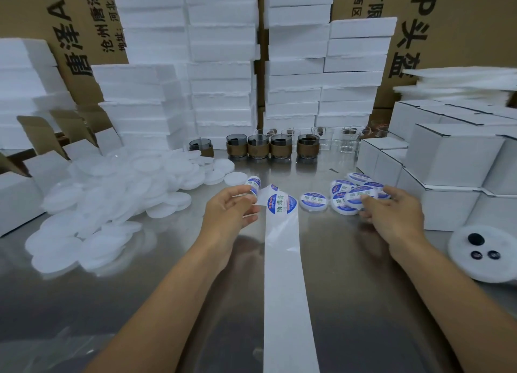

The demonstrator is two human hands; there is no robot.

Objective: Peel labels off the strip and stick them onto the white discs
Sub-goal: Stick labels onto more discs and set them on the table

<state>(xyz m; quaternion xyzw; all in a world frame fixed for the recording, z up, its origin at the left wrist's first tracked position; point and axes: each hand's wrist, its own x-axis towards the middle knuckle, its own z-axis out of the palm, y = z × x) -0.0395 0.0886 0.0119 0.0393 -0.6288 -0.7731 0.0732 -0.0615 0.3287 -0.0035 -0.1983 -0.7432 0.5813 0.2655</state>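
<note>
Strip (pixel 288 288): bare backing runs up the table (pixel 84 302) from the near edge to the hands. We see no labels on this long stretch and judge it already peeled.
Left hand (pixel 232 209): fingers pinch the far, curled end of the strip, where further labels show.
Next label (pixel 282 203): blue and white, at the bend of the strip just beside the left hand. We cannot tell whether its edge is lifted.
Right hand (pixel 391 214): thumb and fingers grasp the top disc (pixel 359 197) of the finished heap.
Finished discs (pixel 340 188): a small heap, labels up, with one single disc (pixel 313 202) lying apart between heap and strip.
Plain discs (pixel 112 196): a large unlabelled pile on the left. We judge that most of the work remains.
Round tray (pixel 486 272): white, at the right edge, holding three dark round pieces.
Cups (pixel 258 148): a row with brown sleeves. The insides look dark, and we cannot tell what they hold.
Glasses (pixel 347 143): clear, behind and to the right of the cups. We cannot make out any contents.
White boxes (pixel 447 174): stacked on the right and closed, contents hidden.
Open boxes (pixel 42 137): on the left with flaps up, insides out of view.
Foam blocks (pixel 221 64): tall stacks at the back.
Cartons (pixel 453 36): brown, printed, behind everything.
</note>
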